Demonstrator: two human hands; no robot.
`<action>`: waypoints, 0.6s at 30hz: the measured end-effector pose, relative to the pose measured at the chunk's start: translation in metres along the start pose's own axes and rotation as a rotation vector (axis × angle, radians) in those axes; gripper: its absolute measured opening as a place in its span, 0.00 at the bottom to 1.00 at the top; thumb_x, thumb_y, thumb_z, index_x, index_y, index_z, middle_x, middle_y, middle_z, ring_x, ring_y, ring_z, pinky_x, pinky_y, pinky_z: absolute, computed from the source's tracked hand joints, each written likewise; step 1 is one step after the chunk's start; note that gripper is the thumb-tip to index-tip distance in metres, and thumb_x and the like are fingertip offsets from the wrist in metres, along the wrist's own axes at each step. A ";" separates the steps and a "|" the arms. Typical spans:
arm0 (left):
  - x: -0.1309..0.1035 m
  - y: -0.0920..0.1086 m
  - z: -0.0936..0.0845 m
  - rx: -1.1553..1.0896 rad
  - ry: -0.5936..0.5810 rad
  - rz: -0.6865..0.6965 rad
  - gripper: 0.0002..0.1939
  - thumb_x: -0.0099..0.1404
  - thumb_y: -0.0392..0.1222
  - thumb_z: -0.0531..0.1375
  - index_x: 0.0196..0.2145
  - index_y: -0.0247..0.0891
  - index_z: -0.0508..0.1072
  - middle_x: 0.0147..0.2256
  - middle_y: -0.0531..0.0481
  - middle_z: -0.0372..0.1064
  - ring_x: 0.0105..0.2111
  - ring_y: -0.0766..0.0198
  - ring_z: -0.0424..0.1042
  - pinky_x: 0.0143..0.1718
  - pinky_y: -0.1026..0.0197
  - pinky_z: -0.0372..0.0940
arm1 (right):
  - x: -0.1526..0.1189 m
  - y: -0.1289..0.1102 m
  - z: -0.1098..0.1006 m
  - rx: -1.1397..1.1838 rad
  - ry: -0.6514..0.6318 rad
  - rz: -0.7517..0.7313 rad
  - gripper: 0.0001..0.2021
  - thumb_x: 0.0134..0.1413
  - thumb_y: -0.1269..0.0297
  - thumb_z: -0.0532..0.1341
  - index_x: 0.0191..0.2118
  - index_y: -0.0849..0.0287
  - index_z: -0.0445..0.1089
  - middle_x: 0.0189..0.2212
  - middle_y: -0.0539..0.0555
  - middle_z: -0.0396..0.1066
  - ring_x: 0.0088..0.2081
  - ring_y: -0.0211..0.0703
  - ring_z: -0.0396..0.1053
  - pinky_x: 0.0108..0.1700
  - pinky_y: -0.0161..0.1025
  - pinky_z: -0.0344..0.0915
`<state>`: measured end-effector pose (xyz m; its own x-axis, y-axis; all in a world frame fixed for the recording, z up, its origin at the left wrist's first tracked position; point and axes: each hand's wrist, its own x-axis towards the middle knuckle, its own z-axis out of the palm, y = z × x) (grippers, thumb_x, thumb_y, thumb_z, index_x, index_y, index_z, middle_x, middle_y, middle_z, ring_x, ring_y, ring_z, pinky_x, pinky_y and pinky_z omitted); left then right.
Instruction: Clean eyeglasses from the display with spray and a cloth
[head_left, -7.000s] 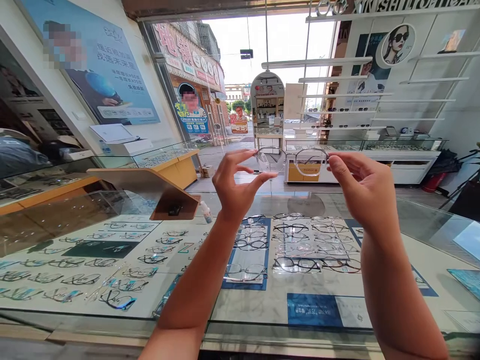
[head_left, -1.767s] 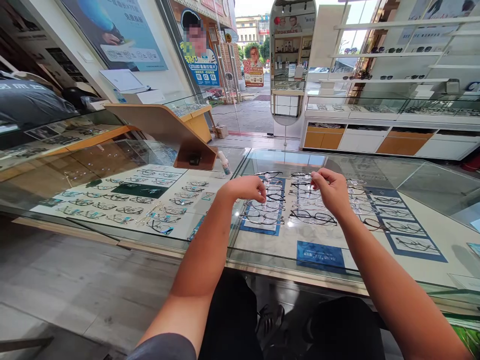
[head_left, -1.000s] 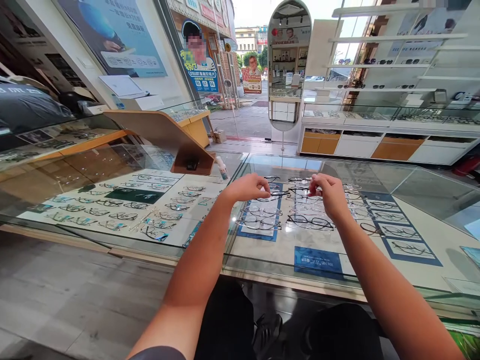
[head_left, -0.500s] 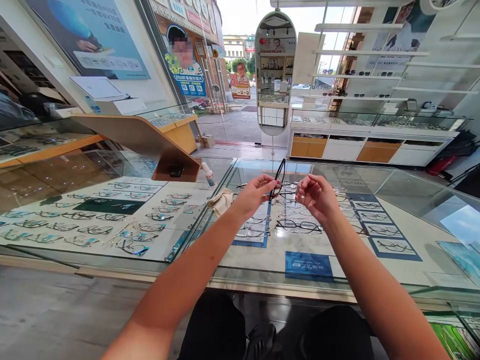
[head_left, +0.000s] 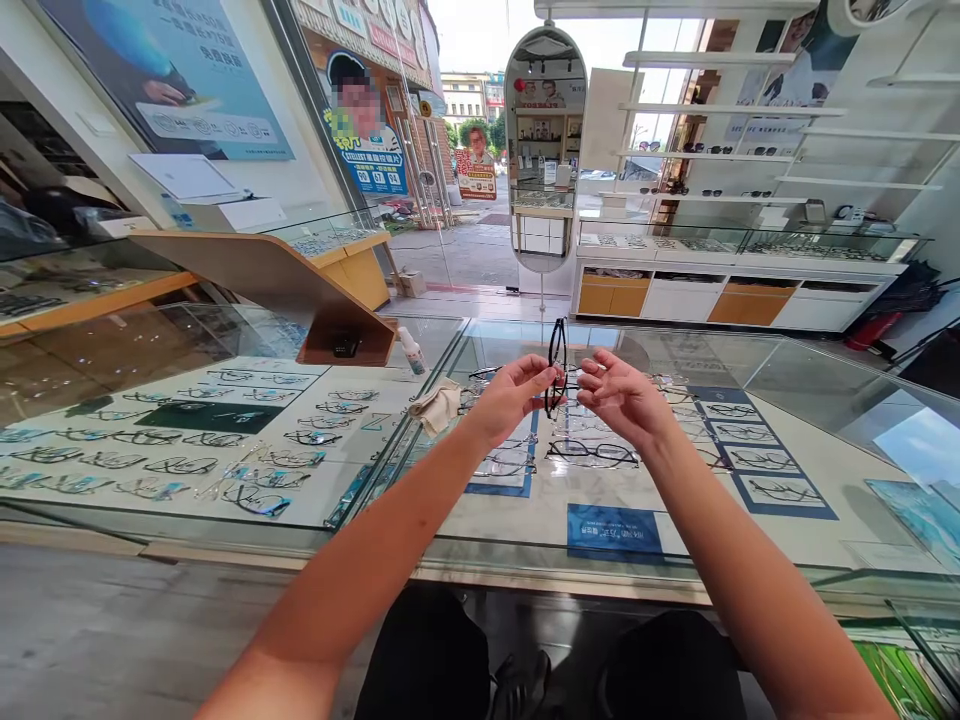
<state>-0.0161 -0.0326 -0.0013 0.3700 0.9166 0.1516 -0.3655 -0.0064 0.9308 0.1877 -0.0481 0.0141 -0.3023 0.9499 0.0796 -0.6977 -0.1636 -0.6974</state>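
Above the glass counter my left hand [head_left: 517, 393] pinches a pair of black-framed glasses [head_left: 556, 345], held upright and seen nearly edge-on. Just to the right of them is my right hand [head_left: 621, 392], its fingers loosely curled and apart, with nothing seen in it. Beneath the hands, black-rimmed glasses [head_left: 592, 453] lie among several thin frames. A beige cloth [head_left: 436, 405] rests on the counter to the left of my left hand, and a small white bottle [head_left: 412, 350] stands behind it.
Rows of glasses [head_left: 180, 465] fill the left display case. A brown wooden stand [head_left: 349, 335] rises at the back left. A blue card [head_left: 613, 532] lies near the front edge. An oval mirror [head_left: 546, 150] stands beyond the counter.
The glasses in my left hand have turned more edge-on. My right hand has moved slightly left and its fingers have spread a little. The whole view has shifted slightly.
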 end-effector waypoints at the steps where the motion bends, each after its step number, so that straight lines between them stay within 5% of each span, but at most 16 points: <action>1: 0.000 0.001 0.000 -0.002 0.002 0.006 0.23 0.58 0.54 0.78 0.38 0.37 0.76 0.43 0.48 0.74 0.45 0.61 0.73 0.49 0.53 0.76 | 0.000 0.001 0.000 0.002 -0.008 0.004 0.27 0.27 0.88 0.62 0.37 0.56 0.67 0.34 0.46 0.66 0.28 0.32 0.59 0.27 0.30 0.57; 12: -0.001 0.004 0.000 0.011 -0.012 0.017 0.23 0.57 0.54 0.79 0.37 0.37 0.75 0.41 0.48 0.74 0.44 0.61 0.74 0.47 0.53 0.77 | 0.000 0.004 0.000 -0.054 -0.028 0.014 0.22 0.35 0.85 0.69 0.36 0.55 0.67 0.37 0.47 0.69 0.31 0.33 0.64 0.30 0.32 0.59; 18: -0.002 0.003 0.002 -0.007 -0.048 0.006 0.20 0.62 0.53 0.76 0.39 0.36 0.77 0.44 0.44 0.76 0.53 0.50 0.78 0.50 0.48 0.77 | 0.006 0.014 -0.010 -0.480 0.157 -0.368 0.16 0.40 0.75 0.73 0.31 0.54 0.66 0.32 0.45 0.68 0.36 0.37 0.69 0.41 0.37 0.65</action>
<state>-0.0167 -0.0352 0.0016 0.4084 0.8961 0.1736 -0.3741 -0.0092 0.9274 0.1822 -0.0426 -0.0024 0.0270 0.9550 0.2954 -0.3573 0.2852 -0.8894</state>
